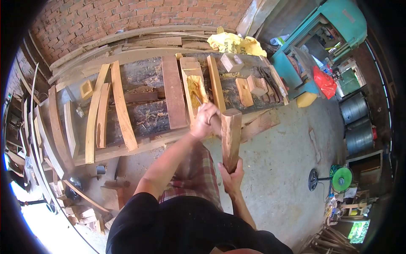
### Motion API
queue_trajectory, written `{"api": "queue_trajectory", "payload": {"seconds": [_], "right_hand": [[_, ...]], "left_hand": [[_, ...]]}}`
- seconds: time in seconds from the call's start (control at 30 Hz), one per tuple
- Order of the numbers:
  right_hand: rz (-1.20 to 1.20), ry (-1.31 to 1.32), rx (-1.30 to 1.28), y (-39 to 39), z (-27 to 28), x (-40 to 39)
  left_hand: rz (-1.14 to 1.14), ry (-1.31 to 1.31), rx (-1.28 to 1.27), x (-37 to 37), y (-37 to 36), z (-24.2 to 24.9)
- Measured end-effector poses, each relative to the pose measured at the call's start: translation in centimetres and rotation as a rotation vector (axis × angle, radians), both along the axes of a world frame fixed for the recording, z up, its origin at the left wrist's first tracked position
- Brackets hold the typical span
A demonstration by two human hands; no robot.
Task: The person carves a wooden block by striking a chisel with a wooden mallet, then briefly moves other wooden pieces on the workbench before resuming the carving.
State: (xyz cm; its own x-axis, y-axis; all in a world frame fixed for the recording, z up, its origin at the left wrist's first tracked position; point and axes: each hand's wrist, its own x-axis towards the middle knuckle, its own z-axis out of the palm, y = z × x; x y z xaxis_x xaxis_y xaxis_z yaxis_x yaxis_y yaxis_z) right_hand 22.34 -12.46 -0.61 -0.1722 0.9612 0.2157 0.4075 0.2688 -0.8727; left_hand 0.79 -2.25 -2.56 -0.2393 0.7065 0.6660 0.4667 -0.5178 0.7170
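Note:
My left hand (204, 120) is closed around a chisel (198, 100), whose thin blade points into a hollowed yellow patch on a wooden block (191, 67) lying across the bench. The cut hollow (195, 86) is rough and brighter than the wood around it. In my right hand (233, 179), fingers wrapped round its lower end, is a thick wooden mallet (231, 139), upright beside the chisel. Its head covers part of the view just right of my left hand. A reddish plank (174, 91) and a narrow light strip (215, 82) flank the block.
Several curved strips (122, 106) lie across the dark bench slab (146, 114). Small blocks (256, 85) and a yellow sack (234, 43) sit to the right. Beyond stand a teal machine (287, 70) and a green fan (341, 179) on the concrete floor (275, 169).

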Motion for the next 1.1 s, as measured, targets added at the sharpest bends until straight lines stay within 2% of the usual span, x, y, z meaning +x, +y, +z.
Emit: {"api": "queue_trajectory", "payload": {"seconds": [0.03,0.07,0.1,0.17,0.2,0.23,0.3,0.43,0.5,0.53,0.57,0.6,0.63,0.67,0.7,0.77,0.83,0.9,0.97,1.03,1.1], "right_hand": [[0.024,0.026,-0.119,-0.2,-0.4,0.4],[-0.003,0.148,-0.153,-0.8,-0.7,0.8],[-0.006,0.141,-0.164,-1.4,-0.9,1.3],[0.006,0.452,-0.014,-2.2,-1.4,1.8],[0.115,0.479,0.118,-2.2,1.1,0.7],[0.112,0.476,0.122,-2.1,1.1,1.1],[0.134,0.289,0.199,-1.9,1.4,1.9],[0.078,0.379,0.064,-1.3,3.7,2.5],[0.511,-0.337,0.5,0.7,5.8,4.5],[0.367,0.312,0.46,0.3,3.4,2.7],[0.364,0.311,0.459,0.4,1.3,2.9],[0.255,0.152,0.427,0.4,-0.6,3.4],[0.147,-0.007,0.395,0.2,0.5,2.1],[0.004,0.01,0.153,-0.1,1.8,0.5],[0.001,0.008,0.152,-0.2,1.4,1.0],[0.038,-0.01,-0.233,-0.2,-0.1,2.7],[0.04,0.021,-0.229,-0.8,-0.7,4.6],[0.049,0.308,0.083,-1.3,-0.8,5.0],[0.111,0.349,0.012,-1.9,1.0,5.5],[0.227,0.365,0.138,-1.8,2.3,4.8],[0.197,0.441,0.103,-1.7,1.9,4.2]], "left_hand": [[0.011,0.058,-0.039,-0.3,0.1,-0.8],[-0.02,0.086,-0.019,-0.4,0.1,-1.7],[-0.022,0.08,-0.03,-0.3,-0.1,-1.8],[0.025,0.121,0.014,-0.4,0.0,-1.9],[0.051,0.115,0.015,-0.2,0.0,-1.4],[0.047,0.113,0.018,0.1,0.1,-0.9],[-0.001,0.002,0.071,0.6,-0.1,-0.2],[-0.046,-0.005,0.013,1.0,0.0,0.4],[-0.029,0.029,-0.014,1.5,0.4,0.4],[-0.012,0.071,-0.042,1.7,0.4,0.3],[-0.016,0.071,-0.043,1.9,0.4,0.3],[-0.026,0.056,-0.064,2.0,0.4,0.3],[-0.035,0.04,-0.084,2.2,0.4,0.3],[-0.036,0.037,-0.081,2.0,0.7,-0.1],[-0.032,0.09,-0.088,1.6,1.1,-0.9],[-0.013,0.147,-0.092,1.1,1.5,-1.3],[-0.035,0.191,-0.107,1.3,1.0,-1.4],[-0.033,0.187,-0.109,1.4,0.6,-1.0],[0.004,0.065,-0.03,1.8,0.5,-0.2],[-0.009,0.024,-0.028,2.0,0.2,0.4],[-0.021,-0.012,-0.029,1.9,0.1,0.7]]}}
